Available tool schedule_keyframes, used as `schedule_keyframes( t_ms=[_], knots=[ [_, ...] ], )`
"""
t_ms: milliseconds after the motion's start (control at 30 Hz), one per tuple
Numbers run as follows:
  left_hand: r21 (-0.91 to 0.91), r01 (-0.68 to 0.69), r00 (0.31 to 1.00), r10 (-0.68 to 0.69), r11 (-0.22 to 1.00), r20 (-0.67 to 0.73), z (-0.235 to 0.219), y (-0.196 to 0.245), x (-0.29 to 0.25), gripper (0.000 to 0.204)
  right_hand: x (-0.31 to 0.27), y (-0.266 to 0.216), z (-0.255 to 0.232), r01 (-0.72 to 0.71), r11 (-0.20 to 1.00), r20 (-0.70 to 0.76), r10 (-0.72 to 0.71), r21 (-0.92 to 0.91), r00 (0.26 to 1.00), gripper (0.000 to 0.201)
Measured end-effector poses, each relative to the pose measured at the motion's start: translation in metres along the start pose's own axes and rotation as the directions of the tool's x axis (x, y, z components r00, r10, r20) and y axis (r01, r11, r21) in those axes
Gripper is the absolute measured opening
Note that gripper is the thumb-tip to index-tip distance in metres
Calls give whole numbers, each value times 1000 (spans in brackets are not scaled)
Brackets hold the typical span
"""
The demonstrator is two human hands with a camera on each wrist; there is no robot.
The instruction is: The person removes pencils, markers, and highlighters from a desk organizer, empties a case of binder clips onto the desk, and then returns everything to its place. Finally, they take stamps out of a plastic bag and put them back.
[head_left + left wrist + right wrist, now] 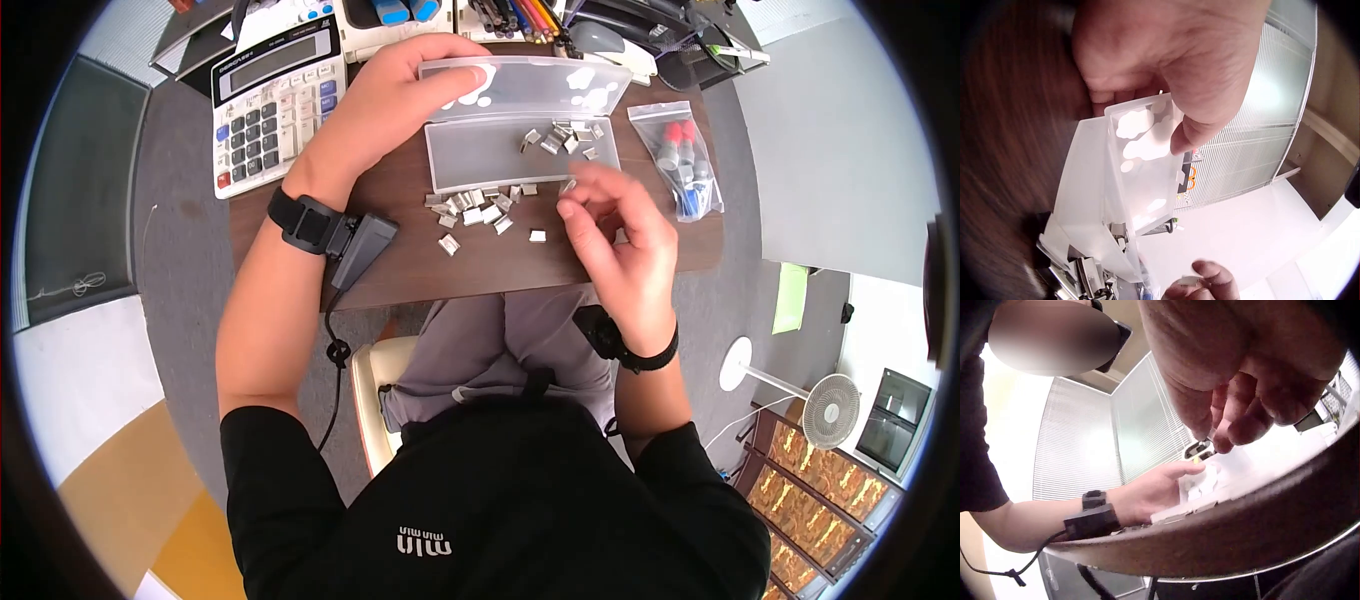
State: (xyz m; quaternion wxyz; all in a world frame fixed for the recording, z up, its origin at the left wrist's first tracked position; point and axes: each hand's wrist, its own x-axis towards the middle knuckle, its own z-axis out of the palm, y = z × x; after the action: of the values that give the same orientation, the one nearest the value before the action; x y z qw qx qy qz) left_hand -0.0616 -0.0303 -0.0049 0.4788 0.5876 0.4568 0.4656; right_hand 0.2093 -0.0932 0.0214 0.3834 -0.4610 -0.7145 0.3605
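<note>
A clear plastic case lies on the dark wooden desk, its hinged lid standing up. My left hand grips the lid at its left end; in the left wrist view the thumb presses on its inner face. Several small silver metal clips sit in the right part of the case. More loose metal clips lie in a pile in front of it. Close over the case's front right corner, my right hand pinches one metal clip between thumb and fingertips.
A zip bag with red- and blue-capped bottles lies right of the case. To the left is a large calculator. Pens and a grey computer mouse are behind the lid. The desk's front edge runs close to the lap.
</note>
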Motion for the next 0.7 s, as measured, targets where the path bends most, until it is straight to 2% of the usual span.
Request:
schedule_keyframes(
  t_ms=[33,67,133,167,200,300,433,500,533,600,633,700],
  knots=[
    [12,1,1000,-1,1000,1,0,1,0,29,3,-6,1,53,999,-64,-54,-11,996,21],
    [24,1,1000,-1,1000,2,-1,2,1,30,3,-3,0,58,998,-67,-58,-11,996,21],
    [18,-2,1000,2,1000,10,-2,3,2,30,0,5,-2,198,960,23,-198,-195,980,18],
    [15,-10,1000,10,1000,9,-2,3,2,30,-3,1,-4,150,971,117,-129,-188,985,16],
    [10,-11,1000,11,1000,7,-1,2,1,30,-3,3,-3,153,971,122,-131,-186,984,16],
    [2,4,1000,-4,1000,-1,0,1,-2,29,-9,13,0,269,904,184,-217,-333,959,19],
    [42,-34,999,34,999,-3,-2,3,3,28,-5,14,-4,241,928,250,-171,-283,953,20],
    [54,-49,999,49,997,4,-2,-1,1,28,-2,11,-7,124,957,322,-34,-261,946,18],
    [52,-46,999,45,998,7,-1,-2,1,28,-1,11,-4,120,958,322,-30,-262,946,18],
    [40,-38,999,38,998,2,-1,-2,2,28,3,9,4,-19,998,27,21,-51,999,17],
    [40,-40,999,40,998,-2,-1,-1,2,28,8,3,4,8,999,-15,-8,-33,1000,18],
    [30,-33,999,33,999,3,-1,0,1,27,5,11,6,58,996,17,-57,-71,998,19]
  ],
)
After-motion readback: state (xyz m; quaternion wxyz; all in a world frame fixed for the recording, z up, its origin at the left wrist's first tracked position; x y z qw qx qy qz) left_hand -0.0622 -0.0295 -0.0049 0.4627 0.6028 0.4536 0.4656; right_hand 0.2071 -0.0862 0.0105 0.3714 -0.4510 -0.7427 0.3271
